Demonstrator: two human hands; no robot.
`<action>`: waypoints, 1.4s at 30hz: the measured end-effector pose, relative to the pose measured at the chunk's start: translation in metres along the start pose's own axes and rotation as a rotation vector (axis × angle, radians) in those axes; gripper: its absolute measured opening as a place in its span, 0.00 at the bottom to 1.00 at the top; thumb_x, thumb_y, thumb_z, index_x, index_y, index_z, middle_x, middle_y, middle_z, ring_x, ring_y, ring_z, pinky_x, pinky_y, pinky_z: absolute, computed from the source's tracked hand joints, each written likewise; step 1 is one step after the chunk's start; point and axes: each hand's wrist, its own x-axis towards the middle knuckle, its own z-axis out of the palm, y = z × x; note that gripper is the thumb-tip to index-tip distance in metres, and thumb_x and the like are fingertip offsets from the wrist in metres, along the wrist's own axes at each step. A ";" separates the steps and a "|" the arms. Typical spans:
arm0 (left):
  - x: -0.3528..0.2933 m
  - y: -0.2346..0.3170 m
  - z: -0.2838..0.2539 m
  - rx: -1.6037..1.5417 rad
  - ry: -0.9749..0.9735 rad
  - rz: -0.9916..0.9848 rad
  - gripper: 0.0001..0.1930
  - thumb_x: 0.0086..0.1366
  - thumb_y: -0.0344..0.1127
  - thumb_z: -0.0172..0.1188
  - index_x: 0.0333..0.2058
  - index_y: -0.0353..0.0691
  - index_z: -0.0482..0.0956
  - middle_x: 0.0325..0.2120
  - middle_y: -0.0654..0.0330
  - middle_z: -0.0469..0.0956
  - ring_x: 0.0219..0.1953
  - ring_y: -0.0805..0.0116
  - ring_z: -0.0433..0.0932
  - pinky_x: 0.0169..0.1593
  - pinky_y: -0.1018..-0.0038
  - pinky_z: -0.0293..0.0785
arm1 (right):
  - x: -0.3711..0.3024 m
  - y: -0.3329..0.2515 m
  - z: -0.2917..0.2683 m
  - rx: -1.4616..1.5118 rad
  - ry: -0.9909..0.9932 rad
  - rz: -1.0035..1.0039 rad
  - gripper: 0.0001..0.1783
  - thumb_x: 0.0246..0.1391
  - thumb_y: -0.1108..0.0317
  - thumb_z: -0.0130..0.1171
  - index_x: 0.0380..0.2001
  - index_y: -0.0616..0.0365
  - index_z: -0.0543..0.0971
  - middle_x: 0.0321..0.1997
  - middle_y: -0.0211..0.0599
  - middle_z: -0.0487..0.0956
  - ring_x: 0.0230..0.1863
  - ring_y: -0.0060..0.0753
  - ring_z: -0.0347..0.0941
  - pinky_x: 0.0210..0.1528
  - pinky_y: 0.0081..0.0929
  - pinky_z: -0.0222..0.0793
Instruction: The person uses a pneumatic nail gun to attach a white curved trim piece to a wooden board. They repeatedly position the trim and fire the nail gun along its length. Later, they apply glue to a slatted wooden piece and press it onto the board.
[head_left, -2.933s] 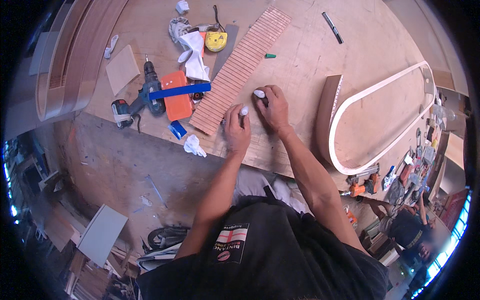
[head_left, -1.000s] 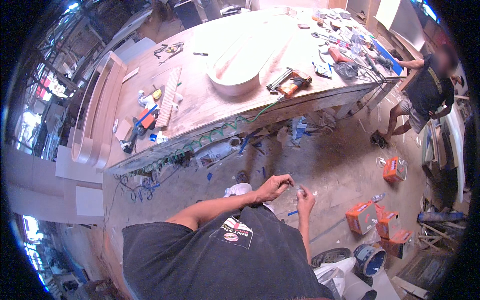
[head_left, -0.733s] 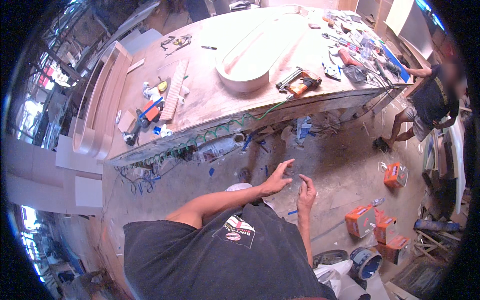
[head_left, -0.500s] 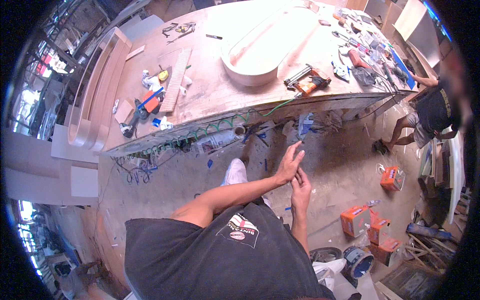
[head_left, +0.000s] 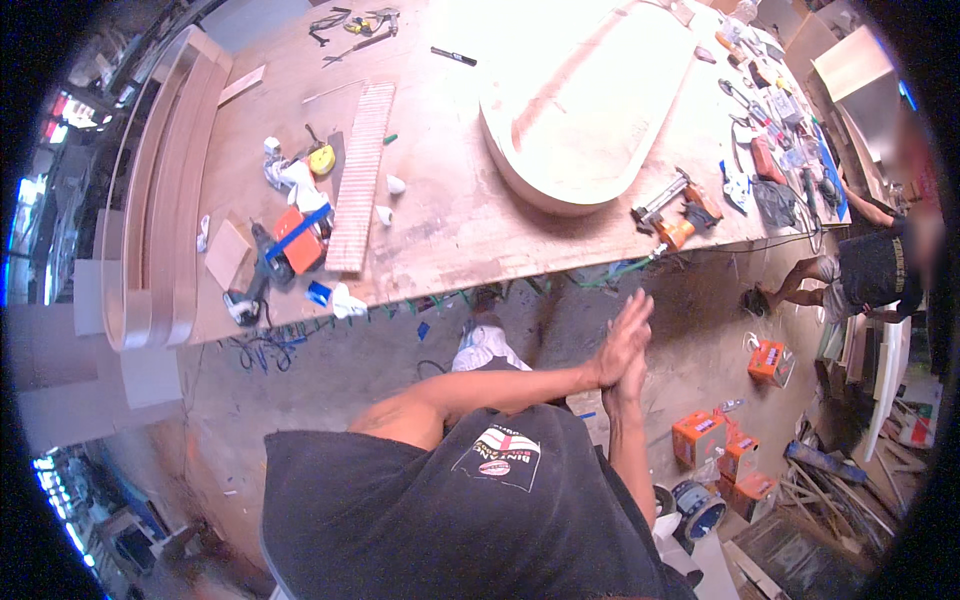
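The left hand (head_left: pixel 624 342) and the right hand (head_left: pixel 630 378) meet palm to palm before the body, fingers extended and close together; whether anything lies between them cannot be told. Just beyond, a thin green flexible hose (head_left: pixel 628 267) hangs at the near edge of a broad, pale wooden surface (head_left: pixel 440 235). It appears to run to an orange-and-black metal power tool (head_left: pixel 688 216), lying on that edge, right of its middle. A snag on the hose could pull the tool to the floor (head_left: pixel 690 345). By the near left corner, a dark cordless drill (head_left: pixel 264 242) might fall if bumped. Farther in, behind the tool, curves a pale oval wooden frame (head_left: pixel 545 198); shoving the tool backward could scratch its wall.
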 end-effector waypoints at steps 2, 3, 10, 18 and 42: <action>0.031 -0.005 -0.065 -0.205 0.227 0.034 0.43 0.79 0.62 0.38 0.75 0.30 0.45 0.78 0.45 0.41 0.80 0.52 0.39 0.79 0.57 0.34 | 0.006 -0.013 0.055 -0.091 -0.048 0.092 0.33 0.75 0.53 0.45 0.73 0.63 0.62 0.74 0.46 0.67 0.73 0.37 0.65 0.75 0.37 0.58; 0.047 -0.010 -0.099 -0.237 0.336 0.039 0.44 0.79 0.60 0.41 0.75 0.28 0.42 0.78 0.45 0.43 0.79 0.53 0.41 0.79 0.60 0.36 | 0.013 -0.033 0.079 -0.233 -0.103 0.143 0.30 0.74 0.57 0.48 0.71 0.64 0.66 0.70 0.46 0.72 0.67 0.36 0.70 0.70 0.34 0.64; 0.122 -0.031 -0.379 0.200 0.690 -0.095 0.41 0.67 0.40 0.68 0.71 0.30 0.57 0.70 0.40 0.61 0.73 0.48 0.60 0.75 0.57 0.57 | 0.137 -0.065 0.186 -0.981 -0.043 -0.369 0.18 0.62 0.68 0.65 0.53 0.66 0.83 0.42 0.44 0.88 0.43 0.32 0.85 0.45 0.27 0.79; 0.192 -0.035 -0.467 0.349 0.233 0.006 0.68 0.38 0.57 0.86 0.73 0.36 0.56 0.71 0.41 0.60 0.73 0.46 0.60 0.75 0.58 0.59 | 0.251 -0.019 0.264 -1.416 -0.001 -0.654 0.24 0.50 0.63 0.74 0.50 0.61 0.84 0.47 0.49 0.85 0.48 0.48 0.82 0.52 0.41 0.76; 0.210 -0.047 -0.468 0.490 0.160 0.134 0.73 0.30 0.56 0.87 0.73 0.38 0.53 0.72 0.46 0.59 0.74 0.48 0.59 0.76 0.57 0.57 | 0.272 0.012 0.270 -1.283 0.074 -0.561 0.17 0.46 0.61 0.74 0.40 0.55 0.87 0.34 0.44 0.87 0.34 0.45 0.85 0.39 0.40 0.79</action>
